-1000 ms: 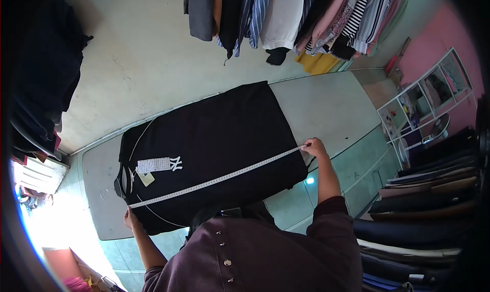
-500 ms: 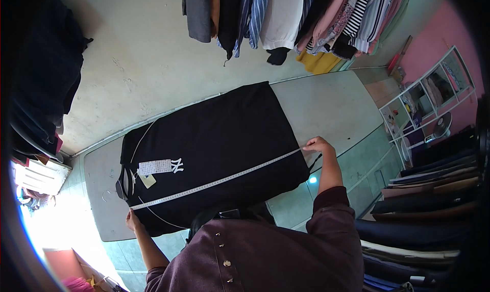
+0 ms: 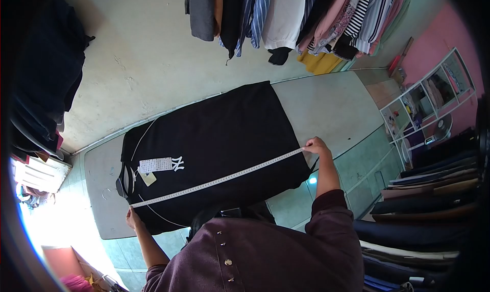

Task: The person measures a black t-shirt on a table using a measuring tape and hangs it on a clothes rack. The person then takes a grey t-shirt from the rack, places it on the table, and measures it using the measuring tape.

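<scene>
A black garment [image 3: 219, 129] with a white NY logo lies flat across a pale table, its neckline to the left. A white paper tag [image 3: 155, 164] and a smaller cream tag [image 3: 148, 179] rest near the neck. Stretched lengthwise over the cloth is a white tape measure [image 3: 219, 179]. At the neck and shoulder edge, my left hand [image 3: 133, 219] pinches one end of it. My right hand [image 3: 315, 146] has its fingers closed on the tape by the hem, and a dark loose end hangs beneath.
The pale table [image 3: 326, 98] has rounded ends and stands against the wall. Hanging clothes [image 3: 280, 16] line the wall above it, with more dark clothing [image 3: 46, 72] at the left. Folded garments [image 3: 423, 205] are stacked at right, near a white metal rack [image 3: 429, 98].
Almost nothing differs. The view has shifted very slightly, and the tape stays stretched between both hands.
</scene>
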`<control>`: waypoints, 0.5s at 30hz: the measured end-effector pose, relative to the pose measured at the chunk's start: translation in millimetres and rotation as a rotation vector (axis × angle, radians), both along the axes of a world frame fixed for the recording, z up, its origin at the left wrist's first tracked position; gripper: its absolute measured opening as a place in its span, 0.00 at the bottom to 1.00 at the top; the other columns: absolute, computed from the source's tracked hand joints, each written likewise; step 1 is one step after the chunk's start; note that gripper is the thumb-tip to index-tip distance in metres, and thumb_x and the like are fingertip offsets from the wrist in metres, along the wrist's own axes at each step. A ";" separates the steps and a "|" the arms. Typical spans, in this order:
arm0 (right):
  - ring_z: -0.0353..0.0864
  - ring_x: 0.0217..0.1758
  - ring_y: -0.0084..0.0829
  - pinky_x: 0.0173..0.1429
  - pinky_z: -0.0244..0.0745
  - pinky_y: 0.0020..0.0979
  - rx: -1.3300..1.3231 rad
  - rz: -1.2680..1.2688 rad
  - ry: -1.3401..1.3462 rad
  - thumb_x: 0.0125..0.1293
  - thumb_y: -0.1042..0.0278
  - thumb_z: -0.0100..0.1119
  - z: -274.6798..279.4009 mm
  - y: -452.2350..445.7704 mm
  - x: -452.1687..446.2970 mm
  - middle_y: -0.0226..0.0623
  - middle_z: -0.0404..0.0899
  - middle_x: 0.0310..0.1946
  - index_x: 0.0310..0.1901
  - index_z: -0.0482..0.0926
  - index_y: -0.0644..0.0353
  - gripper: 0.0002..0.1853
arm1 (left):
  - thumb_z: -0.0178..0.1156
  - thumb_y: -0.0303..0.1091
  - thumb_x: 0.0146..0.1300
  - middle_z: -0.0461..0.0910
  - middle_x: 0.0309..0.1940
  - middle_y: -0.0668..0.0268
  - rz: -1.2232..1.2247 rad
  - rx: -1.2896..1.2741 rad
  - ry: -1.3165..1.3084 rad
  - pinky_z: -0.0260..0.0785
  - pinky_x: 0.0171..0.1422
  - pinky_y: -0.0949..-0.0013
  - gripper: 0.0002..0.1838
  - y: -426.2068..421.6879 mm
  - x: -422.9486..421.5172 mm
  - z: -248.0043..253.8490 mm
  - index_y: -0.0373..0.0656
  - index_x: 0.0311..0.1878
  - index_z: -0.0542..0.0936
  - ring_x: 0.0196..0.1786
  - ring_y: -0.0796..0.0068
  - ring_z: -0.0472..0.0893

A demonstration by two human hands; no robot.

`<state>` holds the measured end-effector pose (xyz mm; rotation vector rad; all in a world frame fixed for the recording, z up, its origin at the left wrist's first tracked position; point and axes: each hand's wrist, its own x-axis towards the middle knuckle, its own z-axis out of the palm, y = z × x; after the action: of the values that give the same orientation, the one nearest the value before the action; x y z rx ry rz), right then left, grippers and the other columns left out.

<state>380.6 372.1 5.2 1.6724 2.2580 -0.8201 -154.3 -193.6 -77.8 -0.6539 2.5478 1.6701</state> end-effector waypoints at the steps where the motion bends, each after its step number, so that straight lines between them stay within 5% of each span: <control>1: 0.77 0.33 0.31 0.41 0.72 0.30 0.027 -0.012 -0.012 0.44 0.54 0.68 -0.4 -1.7 -1.0 0.36 0.79 0.27 0.27 0.81 0.56 0.14 | 0.64 0.42 0.52 0.79 0.32 0.63 0.001 -0.006 0.000 0.69 0.41 0.73 0.17 0.4 0.3 0.4 0.36 0.36 0.79 0.34 0.74 0.77; 11: 0.74 0.44 0.36 0.49 0.70 0.33 0.169 -0.017 -0.029 0.42 0.53 0.68 -1.9 -10.4 0.4 0.40 0.74 0.38 0.29 0.81 0.53 0.15 | 0.64 0.42 0.52 0.80 0.31 0.62 -0.009 -0.025 0.006 0.69 0.42 0.72 0.17 2.4 1.4 2.6 0.37 0.37 0.79 0.33 0.73 0.77; 15: 0.68 0.49 0.41 0.54 0.67 0.36 0.102 0.080 -0.005 0.34 0.52 0.73 -1.9 -11.3 9.9 0.39 0.69 0.42 0.34 0.78 0.51 0.23 | 0.58 0.50 0.54 0.79 0.35 0.63 -0.022 -0.034 -0.020 0.67 0.47 0.68 0.21 4.4 4.9 8.8 0.40 0.40 0.80 0.38 0.72 0.76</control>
<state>390.5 360.8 3.4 1.6112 2.3837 -0.6932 -149.4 -189.2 -68.9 -0.6393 2.5657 1.6079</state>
